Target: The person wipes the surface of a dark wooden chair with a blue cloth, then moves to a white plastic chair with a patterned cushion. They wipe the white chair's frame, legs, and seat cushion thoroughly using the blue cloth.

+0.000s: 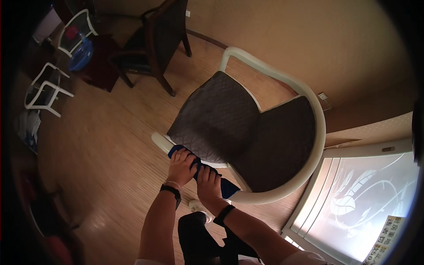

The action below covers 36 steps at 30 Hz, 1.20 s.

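Observation:
A white-framed armchair [319, 132] with a dark quilted seat pad [218, 116] and dark backrest stands before me. A dark blue cloth [229, 188] is wrapped along its near armrest. My left hand [181, 165] grips the cloth towards the armrest's front end, fingers curled over the top. Close beside it, my right hand [209, 185] is closed on the same cloth, nearer the backrest. The part of the armrest under the cloth and hands is hidden.
A dark wooden chair [152, 49] stands beyond, near the wall. Next to it a blue water bottle [81, 56] is on a dark red box-like piece [102, 69]. More white chairs [49, 91] stand at the left. A frosted glass door [357, 198] bearing a sign is at the right.

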Each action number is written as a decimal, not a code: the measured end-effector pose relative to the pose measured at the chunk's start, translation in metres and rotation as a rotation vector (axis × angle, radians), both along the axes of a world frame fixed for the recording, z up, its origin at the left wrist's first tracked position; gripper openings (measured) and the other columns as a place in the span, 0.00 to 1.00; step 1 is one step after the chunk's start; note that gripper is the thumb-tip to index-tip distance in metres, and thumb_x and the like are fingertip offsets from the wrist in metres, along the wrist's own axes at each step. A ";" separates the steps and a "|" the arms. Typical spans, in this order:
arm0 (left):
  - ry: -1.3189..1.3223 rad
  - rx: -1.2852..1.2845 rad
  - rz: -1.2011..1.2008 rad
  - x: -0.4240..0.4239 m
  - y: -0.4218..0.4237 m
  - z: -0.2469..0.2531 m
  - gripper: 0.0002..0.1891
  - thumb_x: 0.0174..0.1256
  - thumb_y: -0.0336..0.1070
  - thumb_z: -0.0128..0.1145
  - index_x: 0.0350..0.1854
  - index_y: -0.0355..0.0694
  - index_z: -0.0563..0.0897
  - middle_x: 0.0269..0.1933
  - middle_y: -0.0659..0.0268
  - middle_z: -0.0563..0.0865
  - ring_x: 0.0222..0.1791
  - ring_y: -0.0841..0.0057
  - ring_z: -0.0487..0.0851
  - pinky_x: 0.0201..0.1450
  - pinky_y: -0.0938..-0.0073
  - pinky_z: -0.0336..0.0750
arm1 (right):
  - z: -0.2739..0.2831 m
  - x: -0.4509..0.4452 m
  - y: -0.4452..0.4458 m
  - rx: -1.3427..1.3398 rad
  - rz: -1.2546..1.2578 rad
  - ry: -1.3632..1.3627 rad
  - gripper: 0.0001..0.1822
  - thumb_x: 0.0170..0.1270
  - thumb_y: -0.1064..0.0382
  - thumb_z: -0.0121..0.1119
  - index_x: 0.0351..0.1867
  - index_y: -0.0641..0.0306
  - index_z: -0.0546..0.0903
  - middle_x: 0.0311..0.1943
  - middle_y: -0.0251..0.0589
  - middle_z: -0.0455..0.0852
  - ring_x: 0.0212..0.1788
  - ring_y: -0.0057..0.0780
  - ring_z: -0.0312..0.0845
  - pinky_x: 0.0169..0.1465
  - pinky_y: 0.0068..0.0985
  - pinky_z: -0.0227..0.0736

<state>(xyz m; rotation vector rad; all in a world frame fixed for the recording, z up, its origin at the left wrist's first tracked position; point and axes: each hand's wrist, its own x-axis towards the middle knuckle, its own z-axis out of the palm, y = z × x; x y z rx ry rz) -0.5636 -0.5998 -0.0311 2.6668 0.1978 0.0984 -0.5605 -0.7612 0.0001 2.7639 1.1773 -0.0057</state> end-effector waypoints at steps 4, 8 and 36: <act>-0.194 0.000 -0.045 0.002 0.021 -0.022 0.13 0.60 0.40 0.57 0.45 0.44 0.84 0.53 0.61 0.81 0.64 0.60 0.73 0.69 0.52 0.61 | -0.014 0.003 0.026 0.075 -0.023 -0.088 0.30 0.63 0.58 0.54 0.66 0.70 0.74 0.57 0.51 0.78 0.53 0.43 0.75 0.55 0.40 0.70; -0.359 -0.012 -0.142 0.006 0.043 -0.043 0.15 0.60 0.42 0.53 0.46 0.42 0.83 0.51 0.59 0.82 0.59 0.57 0.76 0.64 0.50 0.64 | -0.035 0.004 0.046 0.071 -0.049 -0.136 0.27 0.66 0.57 0.50 0.65 0.63 0.75 0.56 0.48 0.78 0.51 0.41 0.76 0.56 0.41 0.70; -0.909 -1.808 -0.181 0.055 0.153 -0.438 0.20 0.83 0.49 0.41 0.61 0.39 0.75 0.56 0.63 0.82 0.57 0.70 0.80 0.61 0.67 0.75 | -0.324 0.009 0.191 0.516 0.350 -0.211 0.36 0.56 0.61 0.65 0.70 0.61 0.71 0.65 0.50 0.77 0.59 0.48 0.78 0.68 0.55 0.66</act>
